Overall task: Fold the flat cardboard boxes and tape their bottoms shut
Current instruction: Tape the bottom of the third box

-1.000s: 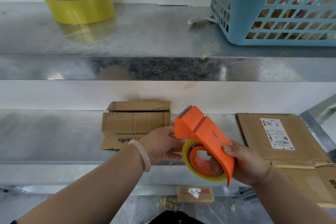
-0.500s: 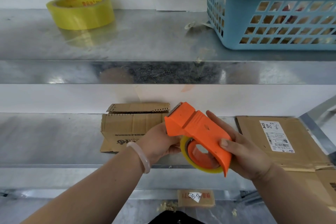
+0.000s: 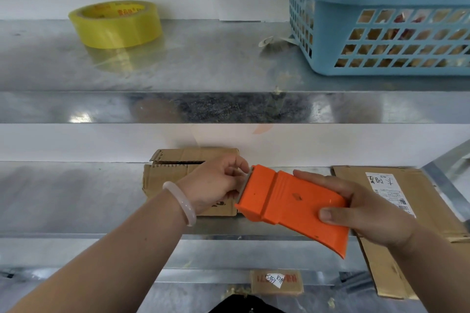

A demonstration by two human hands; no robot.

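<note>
Orange tape dispenser [image 3: 292,207] sits clamped in my right hand [image 3: 373,213], thumb on top. At its nine o'clock, my left hand [image 3: 213,187] pinches the blade end, fingers curled.

- You tip the orange plastic tape dispenser [image 3: 292,201] over: its broad back now faces you, hiding its tape roll.
- Your left hand [image 3: 216,185] has shifted to the blade end, fingertips pinching there.
- Your right hand [image 3: 368,211] now clamps the handle's sides.

The left forearm [image 3: 114,251] and right forearm [image 3: 437,269] are bare. A smooth, pale pink, translucent bangle [image 3: 181,203] circles the wrist behind the left hand [image 3: 216,185]. The right hand [image 3: 366,208] has a short, plain thumbnail. A black garment [image 3: 244,307] shows below.
</note>
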